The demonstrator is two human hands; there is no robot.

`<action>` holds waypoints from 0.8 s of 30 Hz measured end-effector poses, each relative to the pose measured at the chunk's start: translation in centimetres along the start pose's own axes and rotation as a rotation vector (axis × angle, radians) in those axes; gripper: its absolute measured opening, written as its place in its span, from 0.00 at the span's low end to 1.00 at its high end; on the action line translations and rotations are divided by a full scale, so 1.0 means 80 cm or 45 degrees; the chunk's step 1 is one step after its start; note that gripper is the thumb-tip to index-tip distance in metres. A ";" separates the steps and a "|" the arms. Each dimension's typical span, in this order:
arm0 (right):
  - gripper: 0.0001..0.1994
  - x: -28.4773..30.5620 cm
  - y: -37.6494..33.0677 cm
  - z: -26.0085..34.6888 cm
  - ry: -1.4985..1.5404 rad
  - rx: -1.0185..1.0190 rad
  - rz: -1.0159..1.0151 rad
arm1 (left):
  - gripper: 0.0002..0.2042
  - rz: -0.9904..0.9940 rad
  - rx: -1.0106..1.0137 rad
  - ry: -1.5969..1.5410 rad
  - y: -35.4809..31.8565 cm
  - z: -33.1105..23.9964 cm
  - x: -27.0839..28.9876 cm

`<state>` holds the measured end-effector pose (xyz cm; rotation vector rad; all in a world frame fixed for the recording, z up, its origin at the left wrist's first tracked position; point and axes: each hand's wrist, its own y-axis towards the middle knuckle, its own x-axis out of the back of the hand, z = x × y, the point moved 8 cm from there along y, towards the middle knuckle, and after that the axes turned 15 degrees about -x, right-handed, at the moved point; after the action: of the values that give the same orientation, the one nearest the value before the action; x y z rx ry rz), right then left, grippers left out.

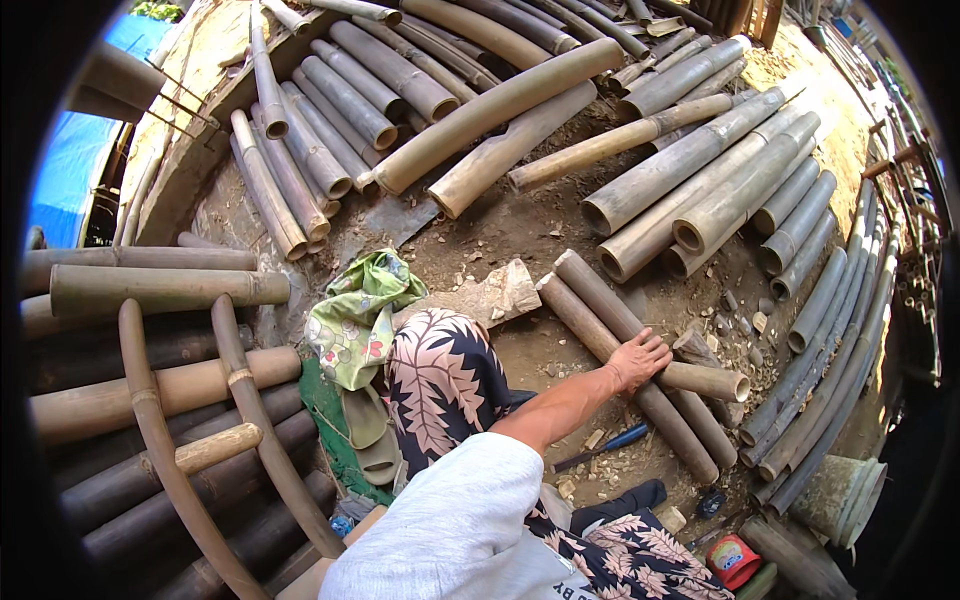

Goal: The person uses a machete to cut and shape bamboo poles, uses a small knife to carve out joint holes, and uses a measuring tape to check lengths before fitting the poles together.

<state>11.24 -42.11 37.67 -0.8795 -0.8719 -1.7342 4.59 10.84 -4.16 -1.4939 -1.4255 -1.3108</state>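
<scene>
My left hand rests over the end of a short, light brown bamboo piece, its fingers bent over the bamboo and the palm side hidden. The piece lies across two longer dark bamboo poles, which are side by side on the ground in front of me. My right hand is not in view. Between my forearm and the poles, a knife-like tool with a blue handle lies among wood chips. A pale chopped wood block sits beyond my patterned trouser knee.
Cut bamboo lengths are spread across the far ground, with more tubes at the right. A bamboo rack stands at my left, beside a green floral cloth and sandals. A bucket and red container are near right.
</scene>
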 end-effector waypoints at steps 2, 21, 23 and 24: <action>0.27 0.002 0.063 -0.059 0.083 -0.163 0.132 | 0.53 0.011 -0.048 -0.069 0.012 -0.005 0.008; 0.11 -0.534 -0.074 -0.283 1.941 -1.365 0.163 | 0.57 0.076 -0.256 -0.250 0.044 -0.034 -0.029; 0.09 -0.588 -0.158 -0.107 1.932 -1.560 0.262 | 0.58 0.205 -0.061 -0.035 -0.005 0.023 0.022; 0.08 -0.572 -0.160 -0.113 1.932 -1.606 0.127 | 0.57 0.211 -0.073 -0.073 0.005 0.008 0.030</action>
<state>9.94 -26.61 -8.16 -0.0403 1.3268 -2.0731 4.86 12.07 -1.98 -1.6615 -1.2789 -1.2252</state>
